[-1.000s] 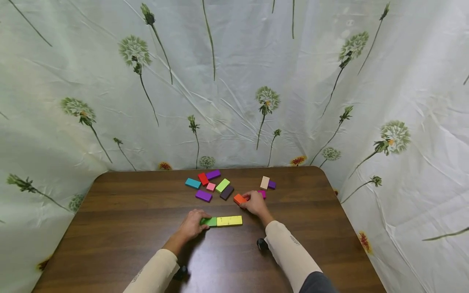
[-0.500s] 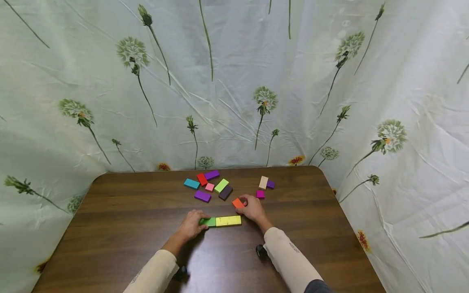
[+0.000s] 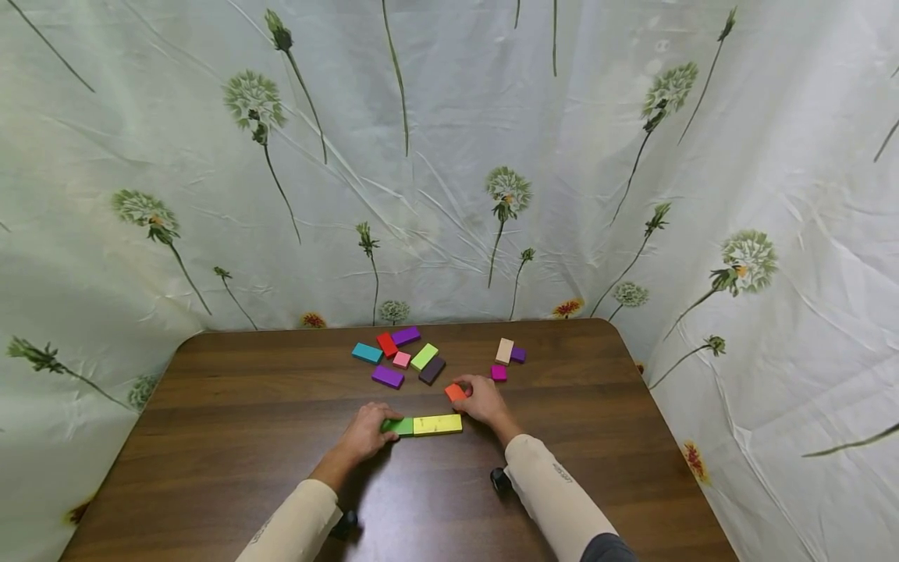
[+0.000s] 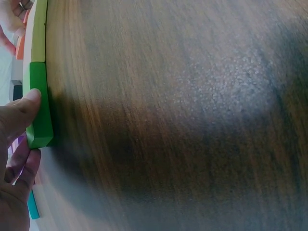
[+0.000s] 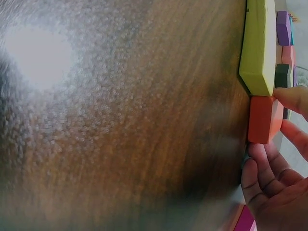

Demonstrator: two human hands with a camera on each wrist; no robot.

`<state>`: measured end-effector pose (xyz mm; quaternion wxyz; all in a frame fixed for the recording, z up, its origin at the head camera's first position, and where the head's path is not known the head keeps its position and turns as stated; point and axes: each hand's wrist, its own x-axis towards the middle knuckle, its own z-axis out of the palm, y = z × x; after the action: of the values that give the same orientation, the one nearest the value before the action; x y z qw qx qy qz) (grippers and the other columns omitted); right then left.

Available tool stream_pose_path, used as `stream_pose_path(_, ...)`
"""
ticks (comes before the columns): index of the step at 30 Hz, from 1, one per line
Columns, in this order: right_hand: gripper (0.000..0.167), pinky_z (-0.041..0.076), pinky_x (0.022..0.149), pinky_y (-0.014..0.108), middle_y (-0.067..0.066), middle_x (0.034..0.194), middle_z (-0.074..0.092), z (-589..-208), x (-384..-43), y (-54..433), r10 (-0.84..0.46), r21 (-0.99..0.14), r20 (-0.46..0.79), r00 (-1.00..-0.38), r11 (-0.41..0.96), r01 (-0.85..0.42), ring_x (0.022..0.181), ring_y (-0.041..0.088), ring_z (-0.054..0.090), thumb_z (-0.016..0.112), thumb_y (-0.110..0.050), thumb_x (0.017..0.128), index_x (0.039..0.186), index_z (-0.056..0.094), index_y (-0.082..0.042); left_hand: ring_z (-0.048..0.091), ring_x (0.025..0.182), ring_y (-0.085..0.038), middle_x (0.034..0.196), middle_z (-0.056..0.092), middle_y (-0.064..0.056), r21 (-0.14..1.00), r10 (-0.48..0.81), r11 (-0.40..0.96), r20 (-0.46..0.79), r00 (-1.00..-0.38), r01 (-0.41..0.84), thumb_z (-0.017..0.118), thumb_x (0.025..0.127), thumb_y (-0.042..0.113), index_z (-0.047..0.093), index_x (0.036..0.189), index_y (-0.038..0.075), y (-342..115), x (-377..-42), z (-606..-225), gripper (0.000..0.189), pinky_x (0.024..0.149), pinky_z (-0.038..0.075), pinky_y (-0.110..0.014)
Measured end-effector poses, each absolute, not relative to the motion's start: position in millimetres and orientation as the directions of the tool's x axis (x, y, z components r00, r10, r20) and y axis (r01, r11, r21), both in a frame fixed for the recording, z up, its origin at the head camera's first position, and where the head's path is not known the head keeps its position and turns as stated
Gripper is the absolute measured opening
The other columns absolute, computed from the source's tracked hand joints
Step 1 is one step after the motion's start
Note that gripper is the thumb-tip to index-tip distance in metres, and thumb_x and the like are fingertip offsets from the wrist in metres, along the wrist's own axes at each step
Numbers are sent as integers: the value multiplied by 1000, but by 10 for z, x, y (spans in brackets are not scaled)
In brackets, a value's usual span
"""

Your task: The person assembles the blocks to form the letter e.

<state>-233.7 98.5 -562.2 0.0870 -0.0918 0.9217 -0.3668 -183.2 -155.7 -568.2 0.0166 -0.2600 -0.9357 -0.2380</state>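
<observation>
My left hand [image 3: 369,429] holds a green block [image 3: 403,426] at its left end. In the left wrist view, the thumb lies on the green block [image 4: 40,108] and a fingertip sits at its end. A longer yellow block [image 3: 438,424] meets the green one end to end, forming a row. Beyond the yellow block's right end, my right hand [image 3: 486,400] pinches an orange block [image 3: 454,393], set at an angle to the row. The right wrist view has the orange block [image 5: 261,119] below the yellow block's end; whether they touch is unclear.
Farther back lie several loose blocks, including teal [image 3: 367,353], red [image 3: 387,344], purple [image 3: 388,377], lime [image 3: 424,357] and black [image 3: 431,370]. At the back right are beige [image 3: 504,351], dark purple [image 3: 518,354] and magenta [image 3: 499,373] blocks. A flowered curtain [image 3: 449,156] hangs behind the table.
My right hand has drawn the orange block slightly nearer and turned it. The magenta block is no longer partly covered by that hand. My left hand stays on the green block.
</observation>
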Motion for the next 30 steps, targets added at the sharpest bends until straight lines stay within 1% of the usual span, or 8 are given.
stream_pose_path(5,43,35,59,25,1,76,52,-5614,-2337,988,-221,-704,-110,-969,706,-81,68,14,45,76,-14,75,117,67,-7,60,85,-26,89,68,-7,446,474,753,143,-869,484,80,74,8,74,98,2,-1552,-1829,-5678,26,79,48,-41)
stream_pose_path(13,42,36,59,26,1,76,53,-5616,-2340,995,-221,-708,-110,-969,702,-80,68,14,46,76,-13,75,116,67,-7,59,83,-26,88,67,-7,428,487,748,164,-858,507,80,73,8,73,98,2,-1558,-1831,-5696,27,77,47,-38)
stream_pose_path(20,42,37,59,26,1,76,53,-5618,-2337,1001,-218,-719,-118,-969,692,-68,68,14,46,76,-12,75,116,67,-6,59,83,-25,88,68,-6,433,481,749,165,-861,501,80,73,8,73,97,2,-1556,-1822,-5698,26,77,47,-38)
stream_pose_path(30,43,37,59,26,2,75,53,-5627,-2320,1020,-234,-733,-85,-969,673,-98,67,14,46,78,-12,75,116,67,-4,59,84,-26,88,68,-6,428,468,759,167,-868,492,80,73,8,74,97,2,-1550,-1819,-5700,26,79,47,-40)
